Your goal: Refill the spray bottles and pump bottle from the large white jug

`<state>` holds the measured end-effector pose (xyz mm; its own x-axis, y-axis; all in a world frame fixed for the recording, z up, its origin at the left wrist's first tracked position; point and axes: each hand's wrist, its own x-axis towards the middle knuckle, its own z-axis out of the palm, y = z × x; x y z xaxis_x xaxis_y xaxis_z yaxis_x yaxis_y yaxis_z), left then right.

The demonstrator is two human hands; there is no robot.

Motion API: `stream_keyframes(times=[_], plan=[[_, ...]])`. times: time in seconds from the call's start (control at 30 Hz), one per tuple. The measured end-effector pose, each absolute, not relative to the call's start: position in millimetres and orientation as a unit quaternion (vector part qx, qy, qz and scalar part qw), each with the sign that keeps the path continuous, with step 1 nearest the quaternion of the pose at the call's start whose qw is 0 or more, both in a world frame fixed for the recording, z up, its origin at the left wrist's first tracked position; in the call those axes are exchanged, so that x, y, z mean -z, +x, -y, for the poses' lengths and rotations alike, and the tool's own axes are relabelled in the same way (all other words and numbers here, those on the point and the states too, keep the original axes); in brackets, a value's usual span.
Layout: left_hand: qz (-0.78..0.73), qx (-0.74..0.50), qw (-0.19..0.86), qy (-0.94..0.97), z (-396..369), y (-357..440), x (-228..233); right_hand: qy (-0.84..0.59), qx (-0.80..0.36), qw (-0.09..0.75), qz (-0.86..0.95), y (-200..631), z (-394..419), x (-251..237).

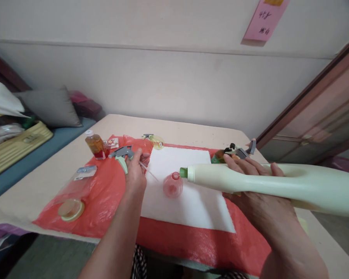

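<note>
right hand (260,182) grip closed round pale green bottle (279,185), held level, its green nozzle just beside pink bottle (173,185) | left hand (135,170) grip pinching spray trigger head (122,154), left of pink bottle | pink bottle on white cloth (192,201), table (46,178)

grey pillow (50,106), pink wall note (264,20)

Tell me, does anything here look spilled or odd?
No spill shows. The spray head is off its bottle, in the left hand; the right hand tips the large pale bottle toward the small pink bottle.
</note>
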<state>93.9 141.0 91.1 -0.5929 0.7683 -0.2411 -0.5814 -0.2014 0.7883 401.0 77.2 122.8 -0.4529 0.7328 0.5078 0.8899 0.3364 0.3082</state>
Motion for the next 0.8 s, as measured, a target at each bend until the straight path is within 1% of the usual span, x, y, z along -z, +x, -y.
stream_keyframes(times=[0.33,0.8], plan=[[-0.454,-0.767,0.440,0.107,-142.2,93.8,-89.5,-0.520,0.278,0.155,0.793,396.5,-74.5,-121.9],[-0.457,-0.767,0.435,0.118,-143.5,91.7,-86.1,-0.524,0.270,0.152,0.794,394.9,-70.7,-127.8]])
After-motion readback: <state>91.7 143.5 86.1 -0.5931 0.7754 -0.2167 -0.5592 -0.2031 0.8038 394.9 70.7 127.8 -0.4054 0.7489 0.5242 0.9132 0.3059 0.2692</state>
